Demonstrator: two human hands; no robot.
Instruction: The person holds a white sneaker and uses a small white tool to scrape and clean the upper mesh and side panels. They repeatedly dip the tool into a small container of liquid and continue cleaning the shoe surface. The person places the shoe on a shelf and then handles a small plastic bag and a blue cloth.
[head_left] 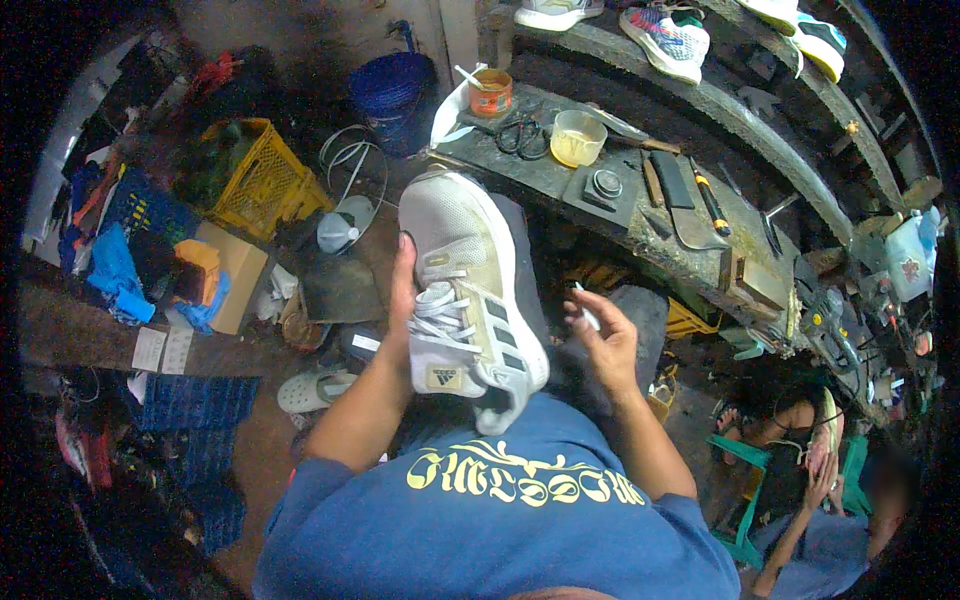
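Note:
A pale grey sneaker (432, 215) with dark side stripes and a white sole is held up before my chest, toe pointing away from me. My left hand (402, 285) is closed round its left side, the thumb along the upper; the other fingers are hidden behind the shoe. Its grey laces (440, 318) are in place. To the right of the shoe and apart from it, my right hand (612, 340) pinches a small white object (588, 316) between thumb and fingers; its kind is too small to make out.
Ahead stands a workbench (545, 188) with an orange tin (490, 95), a clear cup (577, 138), scissors (520, 135) and a screwdriver (708, 195). Shoes (668, 40) line shelves behind it. Yellow crate (262, 180) at left; at lower right another person's hands (822, 478) hold a shoe.

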